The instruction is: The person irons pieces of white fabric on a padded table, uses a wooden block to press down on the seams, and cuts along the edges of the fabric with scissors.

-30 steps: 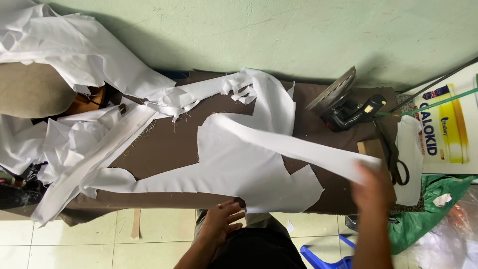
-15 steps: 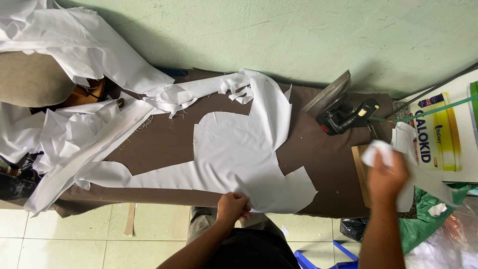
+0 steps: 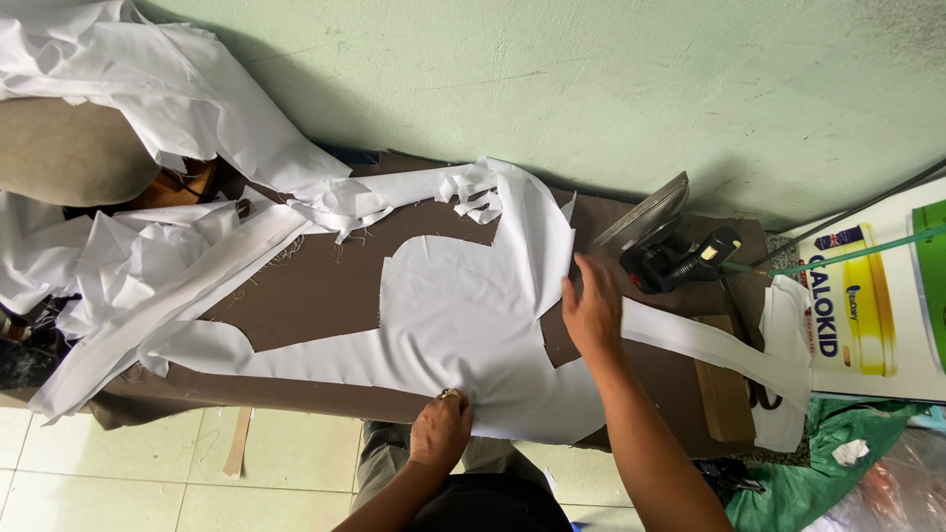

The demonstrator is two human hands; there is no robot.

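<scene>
Below, in the head view, 2 hands work a cut piece of white cloth [image 3: 463, 315] lying flat on a brown table [image 3: 315, 291]. Left hand [image 3: 440, 430] pinches the cloth's near edge, fingers curled, a ring showing. Right hand [image 3: 591, 310] lies spread and flat on the cloth's right side, just left of a white strip [image 3: 709, 343]. Beyond that hand sits an iron [image 3: 670, 246]. Far left of both hands, white scraps [image 3: 148, 266] pile up.
</scene>
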